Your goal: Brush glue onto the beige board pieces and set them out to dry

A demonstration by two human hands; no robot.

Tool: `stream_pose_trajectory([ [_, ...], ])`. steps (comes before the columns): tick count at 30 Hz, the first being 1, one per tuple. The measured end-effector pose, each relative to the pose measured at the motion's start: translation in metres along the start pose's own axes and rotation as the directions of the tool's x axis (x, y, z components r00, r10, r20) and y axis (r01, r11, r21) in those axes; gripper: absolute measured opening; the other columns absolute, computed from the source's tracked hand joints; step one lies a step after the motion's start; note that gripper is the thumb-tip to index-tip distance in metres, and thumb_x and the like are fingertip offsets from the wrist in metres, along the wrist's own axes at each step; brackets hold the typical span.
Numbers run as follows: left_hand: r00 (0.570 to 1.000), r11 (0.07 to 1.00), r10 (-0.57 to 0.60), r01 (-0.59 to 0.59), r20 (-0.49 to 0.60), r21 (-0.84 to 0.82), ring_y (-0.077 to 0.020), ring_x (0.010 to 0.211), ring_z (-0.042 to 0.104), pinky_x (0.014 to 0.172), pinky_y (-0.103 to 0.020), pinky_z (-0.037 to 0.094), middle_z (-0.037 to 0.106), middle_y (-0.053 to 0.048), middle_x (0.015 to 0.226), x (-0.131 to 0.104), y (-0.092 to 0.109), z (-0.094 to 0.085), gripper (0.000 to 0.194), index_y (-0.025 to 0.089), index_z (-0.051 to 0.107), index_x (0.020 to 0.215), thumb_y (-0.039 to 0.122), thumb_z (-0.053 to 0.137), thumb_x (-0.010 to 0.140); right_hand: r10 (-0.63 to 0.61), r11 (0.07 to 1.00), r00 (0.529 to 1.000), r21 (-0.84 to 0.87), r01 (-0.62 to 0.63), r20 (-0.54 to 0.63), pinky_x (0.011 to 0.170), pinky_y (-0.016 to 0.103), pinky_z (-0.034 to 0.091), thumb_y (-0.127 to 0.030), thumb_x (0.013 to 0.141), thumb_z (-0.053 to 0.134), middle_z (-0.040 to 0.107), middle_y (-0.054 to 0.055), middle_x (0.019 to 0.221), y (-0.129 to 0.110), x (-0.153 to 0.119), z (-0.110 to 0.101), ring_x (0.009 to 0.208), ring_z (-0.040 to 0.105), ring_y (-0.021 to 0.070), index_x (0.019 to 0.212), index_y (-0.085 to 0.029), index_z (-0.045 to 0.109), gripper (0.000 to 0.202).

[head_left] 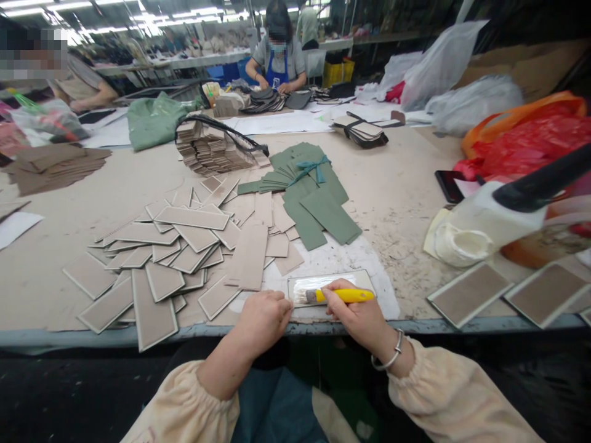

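You are sitting at a long beige worktable (406, 184), its matte top scuffed and speckled with dried glue, inside a bright workshop where rows of strip lights are running overhead and more benches are stretching back. Your right hand (357, 314) is closing around a yellow-handled brush (335, 296), its pale bristles pointing to 9 o'clock and lying on a flat rectangular tan panel (330, 284) near the table's front edge. Your left hand (263, 317) is curling into a loose fist, knuckles resting beside the panel's left end; the two hands are sitting close but not touching. Toward 10 o'clock, a loose spread of tan panels with pale borders (157, 258) is fanning out, too many and too overlapped to count. At 12 o'clock, a heap of flat green strips (309, 191) is lying under a teal tie, with a banded stack of tan pieces (212, 151) behind it. At 3 o'clock, two bordered panels (468, 292) are lying side by side, and above them a translucent white jug with a black handle (489, 224) is tipping on its side. A red plastic bag (530, 144) is sagging at 2 o'clock. Across the table, one person in a blue apron (278, 61) is working, and another person (78, 83) is sitting at 10 o'clock.
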State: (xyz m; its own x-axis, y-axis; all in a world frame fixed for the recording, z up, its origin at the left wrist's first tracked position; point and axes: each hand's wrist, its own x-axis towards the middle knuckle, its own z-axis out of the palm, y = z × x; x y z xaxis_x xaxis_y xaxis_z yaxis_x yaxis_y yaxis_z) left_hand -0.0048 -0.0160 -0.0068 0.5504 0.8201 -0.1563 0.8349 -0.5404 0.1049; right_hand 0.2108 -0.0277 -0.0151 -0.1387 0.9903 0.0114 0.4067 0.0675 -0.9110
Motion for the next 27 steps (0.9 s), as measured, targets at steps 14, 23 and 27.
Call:
stream_pose_trajectory([
  [14,0.997,0.999,-0.041,0.041,0.066,0.004,-0.0191,0.078,0.063,0.066,-0.028,0.041,0.067,-0.004,0.078,0.003,0.000,-0.002,0.030,0.022,0.068,0.082,0.027,0.041,0.093,-0.014,0.922,0.968,-0.379,-0.085,-0.250,0.057,0.025,0.042,-0.040,0.089,0.044,0.060,-0.003,0.052,0.024,-0.007,-0.079,0.052,0.059,0.0138,0.072,-0.020,0.061,0.031],
  [23,0.997,0.999,-0.037,0.037,0.072,-0.002,-0.0187,0.077,0.063,0.066,-0.028,0.040,0.066,-0.004,0.077,0.002,-0.001,-0.005,0.030,0.022,0.068,0.080,0.027,0.041,0.093,-0.068,0.903,0.928,-0.417,-0.099,-0.367,0.053,0.025,0.041,-0.042,0.086,0.045,0.059,-0.002,0.052,0.020,-0.009,-0.096,0.050,0.059,0.0147,0.071,-0.020,0.061,0.031],
  [27,0.998,0.999,-0.036,0.036,0.060,0.003,-0.0185,0.077,0.063,0.065,-0.027,0.039,0.066,-0.004,0.078,0.002,-0.001,-0.005,0.029,0.022,0.068,0.080,0.027,0.042,0.093,-0.036,0.945,0.914,-0.310,-0.099,-0.403,0.056,0.025,0.043,-0.043,0.087,0.048,0.058,-0.004,0.049,0.016,-0.008,-0.092,0.050,0.058,0.0147,0.076,-0.020,0.061,0.028],
])
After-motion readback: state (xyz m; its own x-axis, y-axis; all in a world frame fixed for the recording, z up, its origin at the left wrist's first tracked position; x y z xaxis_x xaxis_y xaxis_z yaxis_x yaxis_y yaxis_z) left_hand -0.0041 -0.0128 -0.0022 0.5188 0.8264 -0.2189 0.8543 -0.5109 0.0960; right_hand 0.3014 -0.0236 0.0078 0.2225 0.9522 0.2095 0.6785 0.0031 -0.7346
